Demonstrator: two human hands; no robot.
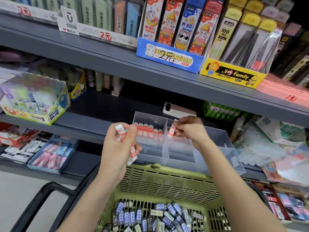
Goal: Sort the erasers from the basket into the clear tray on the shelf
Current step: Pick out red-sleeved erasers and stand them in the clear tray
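A green plastic basket sits below me, holding several blue, black and white erasers. On the shelf just beyond it stands the clear divided tray; a row of red-sleeved erasers stands upright in its far left compartment. My left hand is in front of the tray's left side, shut on several red-and-white erasers. Over the tray's far right compartment, my right hand pinches one red-and-white eraser, tilted, above more red erasers there.
A white phone lies on the shelf behind the tray. A glue display box stands to the left, a box of pink and blue erasers at lower left, and packaged goods to the right. The black basket handle reaches lower left.
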